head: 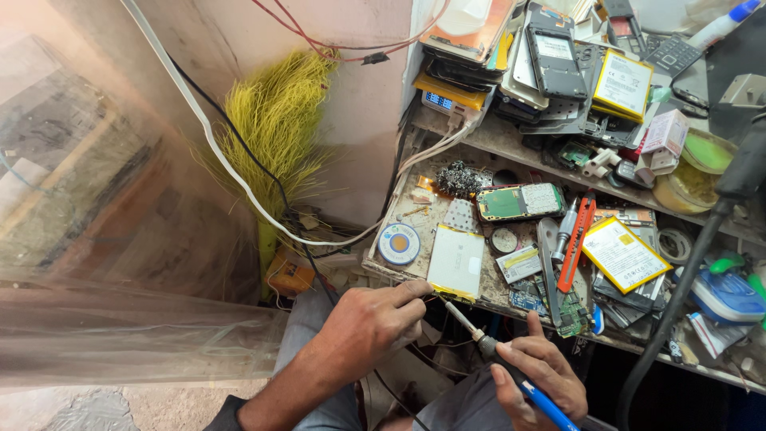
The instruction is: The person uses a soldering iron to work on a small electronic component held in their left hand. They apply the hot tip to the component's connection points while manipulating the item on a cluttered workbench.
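Soldering iron (511,369) gripped by right hand (541,381) at blue handle, away from hot tip. Left hand (369,323) pinched, probably on thin wire, at light, puncture-prone battery pouch (456,263).

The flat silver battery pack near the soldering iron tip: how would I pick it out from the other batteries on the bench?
Start at the cluttered workbench and go to its near edge, above the left hand. The battery pack lies there beside a round solder reel. It alone is plain silver-white; the other batteries are yellow-framed.
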